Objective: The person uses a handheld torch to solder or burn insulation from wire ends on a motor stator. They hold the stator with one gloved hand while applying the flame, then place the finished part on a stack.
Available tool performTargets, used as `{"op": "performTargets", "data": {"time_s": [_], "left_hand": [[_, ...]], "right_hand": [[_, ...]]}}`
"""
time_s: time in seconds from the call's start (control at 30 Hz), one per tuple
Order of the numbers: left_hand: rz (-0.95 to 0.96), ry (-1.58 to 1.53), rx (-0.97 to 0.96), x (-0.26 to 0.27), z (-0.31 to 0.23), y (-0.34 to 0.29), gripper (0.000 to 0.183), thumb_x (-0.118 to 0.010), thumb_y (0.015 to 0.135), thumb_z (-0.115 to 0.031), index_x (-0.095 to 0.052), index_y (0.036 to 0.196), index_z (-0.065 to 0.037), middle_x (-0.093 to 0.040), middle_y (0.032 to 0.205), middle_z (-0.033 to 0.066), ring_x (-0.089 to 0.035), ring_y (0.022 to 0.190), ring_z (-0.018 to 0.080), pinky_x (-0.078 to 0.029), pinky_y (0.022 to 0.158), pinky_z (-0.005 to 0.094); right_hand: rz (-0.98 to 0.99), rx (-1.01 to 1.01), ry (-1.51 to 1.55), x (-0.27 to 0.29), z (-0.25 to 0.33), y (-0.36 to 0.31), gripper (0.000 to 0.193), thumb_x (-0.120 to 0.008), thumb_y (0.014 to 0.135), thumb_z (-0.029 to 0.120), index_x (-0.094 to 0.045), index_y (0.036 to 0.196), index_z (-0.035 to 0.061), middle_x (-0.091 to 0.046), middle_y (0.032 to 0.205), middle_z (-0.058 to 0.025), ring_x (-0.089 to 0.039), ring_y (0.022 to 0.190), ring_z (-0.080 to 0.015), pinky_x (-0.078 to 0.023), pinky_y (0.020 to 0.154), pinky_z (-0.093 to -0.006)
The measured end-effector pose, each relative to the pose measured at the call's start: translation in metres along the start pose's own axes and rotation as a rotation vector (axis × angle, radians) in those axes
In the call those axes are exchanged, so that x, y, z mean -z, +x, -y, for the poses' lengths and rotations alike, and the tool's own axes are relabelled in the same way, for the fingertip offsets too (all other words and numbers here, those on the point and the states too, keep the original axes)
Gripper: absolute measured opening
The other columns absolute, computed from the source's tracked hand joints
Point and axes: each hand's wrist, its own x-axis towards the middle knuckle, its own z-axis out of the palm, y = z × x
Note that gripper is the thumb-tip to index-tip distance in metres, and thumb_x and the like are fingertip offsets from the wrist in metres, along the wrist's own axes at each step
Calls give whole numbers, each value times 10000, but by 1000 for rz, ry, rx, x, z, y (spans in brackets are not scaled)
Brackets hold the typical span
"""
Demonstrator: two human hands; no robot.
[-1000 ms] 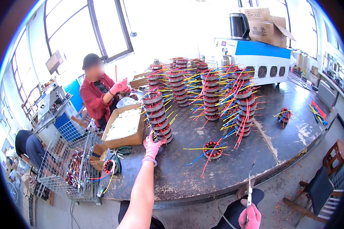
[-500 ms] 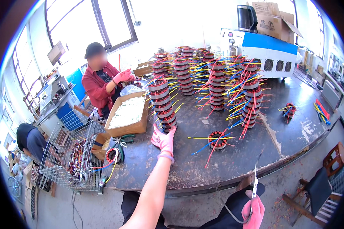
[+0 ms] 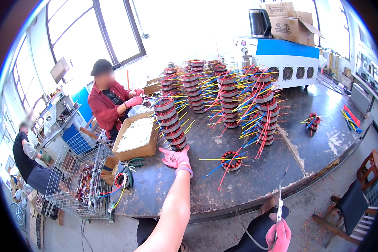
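My left hand [image 3: 177, 159], in a pink glove, rests at the foot of a tall leaning stack of motor stators [image 3: 171, 122], its fingers spread to the left and its thumb up by the lowest ring. Whether it presses on the stack I cannot tell. In my gloved right hand [image 3: 278, 235], low at the right beyond the table edge, is a slim corded tool like a soldering iron [image 3: 280, 201], its thin tip pointing up. A single wound stator [image 3: 232, 161] with red, blue and yellow leads lies on the table between the hands.
More stator stacks [image 3: 227, 101] with leads sticking out stand behind on the dark table [image 3: 189, 193]. Left are a cardboard box [image 3: 136, 147], pliers [image 3: 134, 163] and a wire basket [image 3: 77, 185]. A co-worker [image 3: 109, 101] works across the table; a chair [image 3: 350, 210] stands right.
The view has shifted a little. My left fingers have spread away from the stack's lowest ring. The co-worker's hands have moved, and a bent person in the background has straightened up.
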Motion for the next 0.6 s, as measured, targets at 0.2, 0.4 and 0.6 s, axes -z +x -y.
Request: {"op": "performTargets", "data": {"time_s": [0.2,0.4,0.6], "left_hand": [[136,-58,-42,3,-1,5,1433,-915,519,-521,-66,1563,-29,-569,1365,182,-526,1301,250,-103,1228,427],[173,-111,-87,-5,2,29,1441,-918,527,-484,-29,1570,-39,-524,1423,195,-500,1335,259,-66,1226,449],[163,-169,-123,-22,-6,52,1416,-925,543,-434,-33,1574,-51,-498,1447,209,-481,1354,250,-47,1226,447]], "right_hand": [[-38,9,-25,7,-3,11,369,-501,1038,275,-458,708,115,-384,569,49,-307,465,-52,-183,435,-241],[-52,2,-87,1,6,22,390,-500,1039,287,-458,693,113,-381,562,40,-305,461,-55,-184,432,-249],[-137,60,-135,2,9,36,422,-507,1027,317,-437,657,126,-346,545,45,-289,458,-58,-165,441,-261]]}}
